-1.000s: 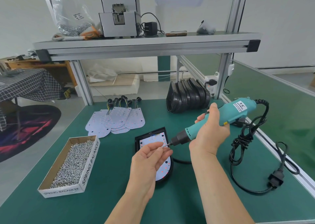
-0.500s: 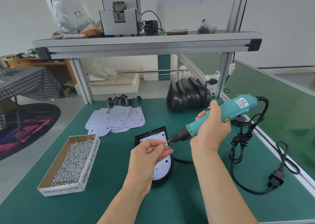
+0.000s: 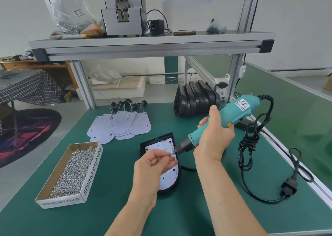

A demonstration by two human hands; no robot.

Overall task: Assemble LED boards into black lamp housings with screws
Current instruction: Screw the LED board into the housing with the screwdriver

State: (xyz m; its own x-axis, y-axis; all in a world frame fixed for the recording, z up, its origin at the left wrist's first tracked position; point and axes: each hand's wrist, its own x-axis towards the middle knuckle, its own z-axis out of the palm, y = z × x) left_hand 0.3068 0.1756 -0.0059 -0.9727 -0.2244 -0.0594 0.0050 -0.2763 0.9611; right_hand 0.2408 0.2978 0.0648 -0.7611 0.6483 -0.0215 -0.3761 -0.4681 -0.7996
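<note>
While the black housing (image 3: pixel 143 146) lies flat on the green table (image 3: pixel 111 208), its long way runs far to near. Its flat end is far & its round end points at the person, a bit to the R. The LED board (image 3: pixel 168 179) sits inside it, turned the same way.

Vs 1 sec ago, the L fingers are bunched tighter at the bit tip. The housing is in the same spot.

The board is white w/ small red dots & a few dark holes. The housing shows as a thin black rim round it.

Over the housing's far half, the R hand (image 3: pixel 213 137) grips a teal screwdriver (image 3: pixel 233 114), fingers wrapped round its middle. The driver slants: dark bit end down & L over the board, cord end up & R, away from the housing. The L hand (image 3: pixel 152 165) is over the housing's L side, fingers curled, pinching a small screw (image 3: pixel 172 154) right at the bit tip.

L of the housing sits a box of screws (image 3: pixel 92 165). Beyond the housing lie loose boards (image 3: pixel 122 124) & stacked housings (image 3: pixel 195 101).
</note>
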